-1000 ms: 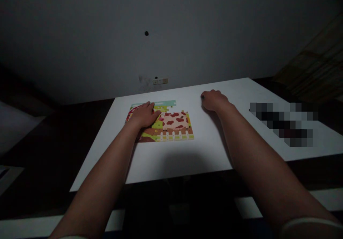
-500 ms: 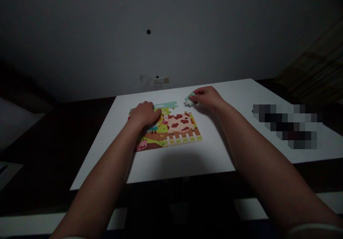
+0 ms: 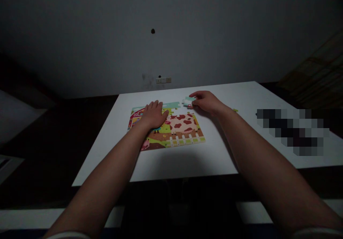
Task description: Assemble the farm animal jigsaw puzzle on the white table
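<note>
A jigsaw puzzle point(image 3: 183, 124) with a farm picture lies on the white table, showing a spotted cow, a fence, a pig and a red barn. Its upper right part has a gap where the table shows through. My left hand point(image 3: 154, 115) rests flat on the puzzle's left half, fingers spread, covering part of the picture. Just beyond the gap, my right hand point(image 3: 206, 101) pinches a puzzle piece point(image 3: 189, 102), pale blue and white with a bit of red. The piece is close to the puzzle's top right edge, apart from it.
A small yellow-green piece point(image 3: 235, 110) lies on the white table point(image 3: 102, 153) behind my right forearm. Farther right is a blurred-out object point(image 3: 293, 131). The wall behind carries a row of sockets point(image 3: 163, 80).
My right hand has turned the piece, so its white and red part now shows. My left hand's fingers have spread and straightened on the puzzle. The view has shifted slightly.
</note>
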